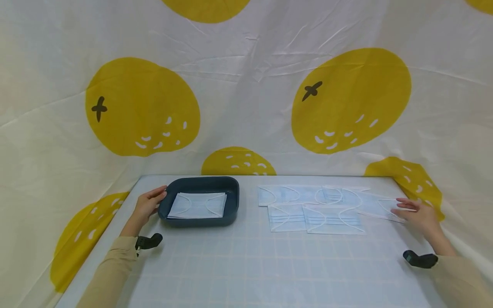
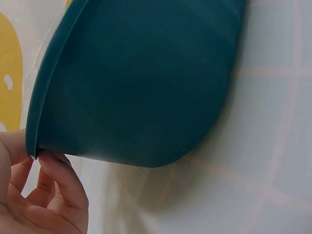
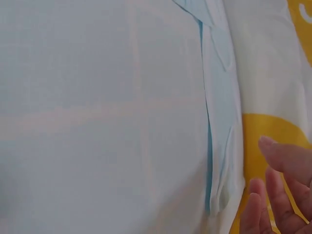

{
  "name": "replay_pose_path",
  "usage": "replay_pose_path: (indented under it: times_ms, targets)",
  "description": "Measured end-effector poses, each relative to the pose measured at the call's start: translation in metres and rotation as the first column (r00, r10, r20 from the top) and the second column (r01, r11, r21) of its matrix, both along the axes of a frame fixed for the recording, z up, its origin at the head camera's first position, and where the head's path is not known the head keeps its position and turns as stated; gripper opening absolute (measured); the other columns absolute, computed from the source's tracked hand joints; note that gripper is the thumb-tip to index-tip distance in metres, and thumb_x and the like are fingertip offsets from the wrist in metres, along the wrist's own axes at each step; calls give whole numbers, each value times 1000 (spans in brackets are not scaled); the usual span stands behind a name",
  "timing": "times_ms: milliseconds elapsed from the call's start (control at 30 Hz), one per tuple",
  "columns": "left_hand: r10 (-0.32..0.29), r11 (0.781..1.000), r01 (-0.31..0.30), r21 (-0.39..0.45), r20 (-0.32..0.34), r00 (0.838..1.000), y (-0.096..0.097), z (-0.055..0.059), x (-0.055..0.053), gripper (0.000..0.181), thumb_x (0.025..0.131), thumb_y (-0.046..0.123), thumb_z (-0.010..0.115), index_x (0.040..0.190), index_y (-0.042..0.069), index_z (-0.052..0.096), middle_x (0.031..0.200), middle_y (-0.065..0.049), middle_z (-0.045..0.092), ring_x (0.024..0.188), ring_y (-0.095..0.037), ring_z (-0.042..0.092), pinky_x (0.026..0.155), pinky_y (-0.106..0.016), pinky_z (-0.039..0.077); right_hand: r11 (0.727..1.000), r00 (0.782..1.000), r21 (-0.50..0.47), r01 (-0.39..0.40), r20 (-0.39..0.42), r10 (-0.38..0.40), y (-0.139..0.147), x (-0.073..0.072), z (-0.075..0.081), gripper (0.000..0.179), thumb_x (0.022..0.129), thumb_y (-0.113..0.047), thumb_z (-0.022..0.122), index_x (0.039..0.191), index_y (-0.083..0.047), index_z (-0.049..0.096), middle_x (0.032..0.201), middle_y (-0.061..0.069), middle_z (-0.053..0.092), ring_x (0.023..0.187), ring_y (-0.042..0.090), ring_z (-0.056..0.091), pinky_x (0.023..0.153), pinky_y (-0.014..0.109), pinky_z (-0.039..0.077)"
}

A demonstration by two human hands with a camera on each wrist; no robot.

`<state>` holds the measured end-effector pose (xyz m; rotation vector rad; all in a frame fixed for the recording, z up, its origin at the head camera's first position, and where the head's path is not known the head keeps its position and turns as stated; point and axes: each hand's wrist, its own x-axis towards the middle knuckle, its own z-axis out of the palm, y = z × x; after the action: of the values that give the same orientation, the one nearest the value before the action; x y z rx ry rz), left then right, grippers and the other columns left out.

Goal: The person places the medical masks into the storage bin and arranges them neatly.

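Observation:
A dark teal plastic basin sits on the left of the table, with flat pale-blue face masks lying inside it. My left hand pinches the basin's left rim between thumb and fingers; the left wrist view shows the fingertips right under the lip. On the right, several face masks lie spread and partly overlapping, their white ear loops on top. My right hand is by the end of the rightmost mask. In the right wrist view its fingers are parted, with nothing between them.
The table has a pale grid-patterned cover. A white cloth with yellow fruit prints hangs behind the table and along its sides. Black straps with small devices are worn on both wrists.

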<state>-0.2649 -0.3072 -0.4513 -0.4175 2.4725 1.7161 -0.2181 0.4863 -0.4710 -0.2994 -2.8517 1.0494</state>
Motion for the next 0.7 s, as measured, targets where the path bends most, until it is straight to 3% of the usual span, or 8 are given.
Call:
replay_pose_path:
  times_ms: [100,200,400,700]
  targets:
    - [-3,1000,3,-1,2,1000,0,0,-1,57,100,38,48,149,14,34,156,-14,30,138,-32,34,112,-52,35,999,1000,-41,9,20,-8,7,-3,1,74,87,-47,66,134,7,48,83,-41,45,76,-18,38,59,11,47]
    - [-3,1000,3,6,2,1000,1,1,-1,55,100,36,48,149,14,35,156,-14,30,137,-33,35,112,-52,35,998,999,-69,16,35,-14,11,-6,1,76,88,-47,66,135,9,45,79,-44,42,72,-20,39,59,12,48]
    - [16,1000,-16,5,3,1000,4,1,-1,53,101,34,47,149,13,36,155,-15,33,133,-31,38,111,-50,37,995,998,-97,34,63,-28,17,-13,-2,79,87,-49,65,136,9,44,77,-44,43,69,-19,42,60,10,46]
    - [17,1000,-17,-6,1,1000,11,1,-2,52,101,34,47,148,14,37,154,-15,35,131,-30,40,109,-47,40,982,983,-131,135,142,-116,31,-16,-7,88,83,-55,66,140,6,40,73,-36,45,68,-1,51,58,13,48]
